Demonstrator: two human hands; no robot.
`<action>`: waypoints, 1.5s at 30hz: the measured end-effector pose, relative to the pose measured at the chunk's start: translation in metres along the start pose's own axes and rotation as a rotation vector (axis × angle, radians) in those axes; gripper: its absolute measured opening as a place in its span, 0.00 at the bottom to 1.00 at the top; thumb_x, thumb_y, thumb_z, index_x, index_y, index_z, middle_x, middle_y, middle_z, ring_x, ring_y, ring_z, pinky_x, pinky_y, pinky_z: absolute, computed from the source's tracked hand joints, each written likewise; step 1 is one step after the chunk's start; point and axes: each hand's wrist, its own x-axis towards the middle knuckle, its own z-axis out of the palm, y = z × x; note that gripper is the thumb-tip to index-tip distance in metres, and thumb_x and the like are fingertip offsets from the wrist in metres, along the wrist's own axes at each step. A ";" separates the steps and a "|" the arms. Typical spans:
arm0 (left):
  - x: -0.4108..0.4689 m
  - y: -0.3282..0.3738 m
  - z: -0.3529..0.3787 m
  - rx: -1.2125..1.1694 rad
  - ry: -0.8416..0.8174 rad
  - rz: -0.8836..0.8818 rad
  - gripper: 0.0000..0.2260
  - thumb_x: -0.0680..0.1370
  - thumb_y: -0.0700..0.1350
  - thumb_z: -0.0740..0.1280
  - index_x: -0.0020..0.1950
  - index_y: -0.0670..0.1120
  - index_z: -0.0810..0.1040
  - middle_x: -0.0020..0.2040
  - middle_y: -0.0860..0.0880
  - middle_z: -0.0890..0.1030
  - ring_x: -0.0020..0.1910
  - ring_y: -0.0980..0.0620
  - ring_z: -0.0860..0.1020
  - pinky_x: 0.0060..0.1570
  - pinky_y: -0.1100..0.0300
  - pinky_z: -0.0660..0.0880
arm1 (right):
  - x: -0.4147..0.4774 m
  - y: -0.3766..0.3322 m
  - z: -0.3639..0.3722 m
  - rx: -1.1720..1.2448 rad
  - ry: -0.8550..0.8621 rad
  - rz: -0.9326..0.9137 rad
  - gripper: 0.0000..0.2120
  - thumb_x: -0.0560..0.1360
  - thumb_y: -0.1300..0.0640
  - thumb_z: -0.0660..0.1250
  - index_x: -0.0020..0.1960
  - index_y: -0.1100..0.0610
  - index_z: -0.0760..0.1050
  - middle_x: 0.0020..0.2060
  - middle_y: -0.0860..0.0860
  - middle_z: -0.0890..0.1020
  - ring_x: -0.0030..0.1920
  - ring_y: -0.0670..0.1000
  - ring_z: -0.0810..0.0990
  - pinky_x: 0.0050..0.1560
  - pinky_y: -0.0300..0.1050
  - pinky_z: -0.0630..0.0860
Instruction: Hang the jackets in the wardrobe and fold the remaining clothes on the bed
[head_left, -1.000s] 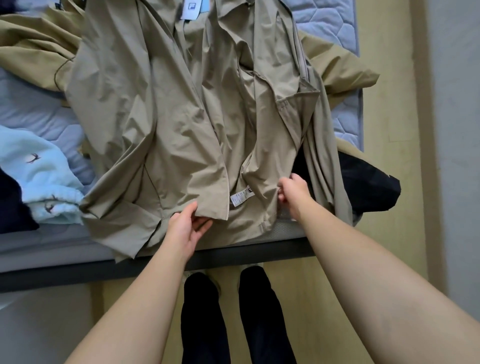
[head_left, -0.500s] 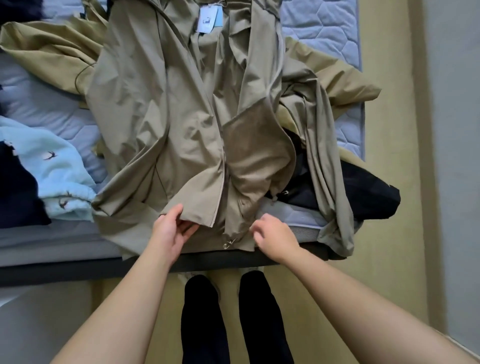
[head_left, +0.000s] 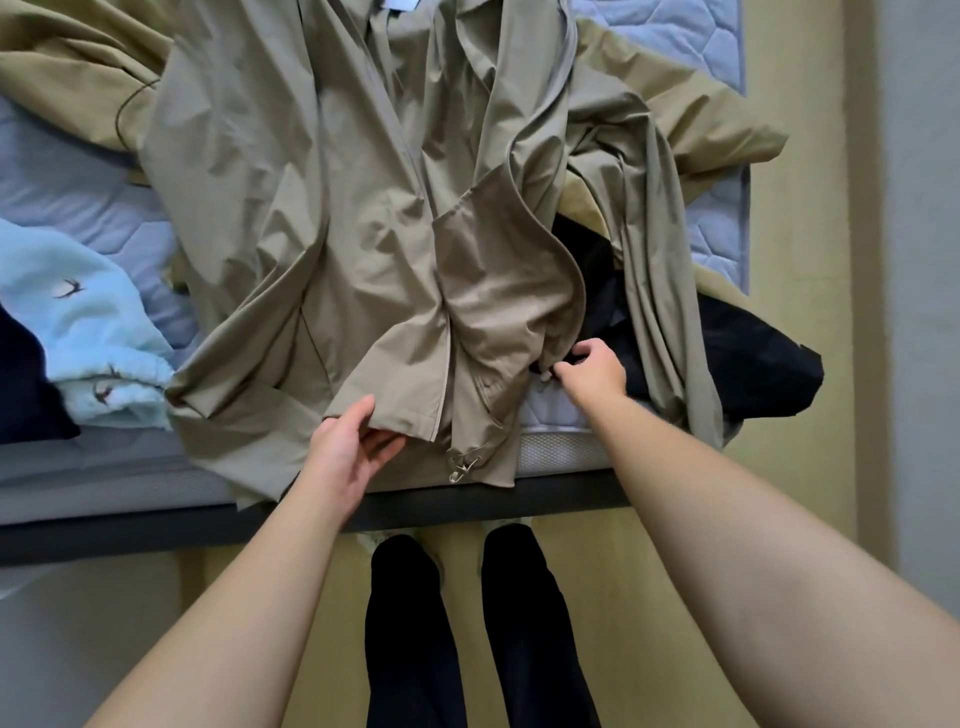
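Left hand (head_left: 353, 452) gripped the jacket (head_left: 363, 218) by its hem, thumb on top and fingers curled beneath the left front panel. Right hand (head_left: 597, 369) sat at the other panel's lower edge, thumb and forefinger crooked toward the cloth; whether they had closed on it could not be told. The jacket lay front-up across the bed (head_left: 717, 47), its hem overhanging the near edge.

That overhang was the likeliest trouble: a pull toward the body could have slid the thin cloth off onto the floor (head_left: 800, 441). With only one sure grip, a lift might have let the right panel sag and twist. A sleeve draped over the black garment (head_left: 753, 364) near the right edge could have dragged it along. The cord (head_left: 462, 462) dangling at the hem could have snagged on the bed's near edge.

Counted:
- two hands
- one jacket being handled
- one tan garment (head_left: 701, 130) beneath it
- one black garment
- one pale blue garment (head_left: 78, 322) by the left edge
- one dark garment (head_left: 26, 384) beside that
- one cord
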 end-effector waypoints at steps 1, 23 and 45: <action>0.001 0.001 0.001 0.009 -0.003 0.004 0.03 0.80 0.42 0.61 0.50 0.46 0.74 0.46 0.47 0.80 0.40 0.50 0.80 0.31 0.59 0.80 | 0.004 0.001 -0.003 -0.081 -0.026 -0.022 0.06 0.73 0.56 0.68 0.49 0.55 0.76 0.52 0.54 0.80 0.53 0.54 0.77 0.45 0.41 0.68; -0.108 0.028 0.021 0.097 -0.135 -0.030 0.05 0.81 0.43 0.61 0.54 0.43 0.73 0.49 0.46 0.80 0.34 0.53 0.83 0.31 0.61 0.79 | -0.099 0.058 -0.198 -0.030 0.518 0.033 0.05 0.69 0.57 0.61 0.36 0.54 0.66 0.32 0.50 0.74 0.36 0.58 0.73 0.29 0.42 0.61; -0.005 -0.056 0.004 0.093 -0.035 -0.085 0.04 0.78 0.43 0.67 0.51 0.45 0.75 0.47 0.47 0.80 0.39 0.51 0.81 0.36 0.60 0.80 | -0.064 0.048 0.062 0.707 -0.312 0.445 0.07 0.76 0.53 0.67 0.47 0.56 0.74 0.40 0.50 0.78 0.38 0.47 0.78 0.36 0.40 0.75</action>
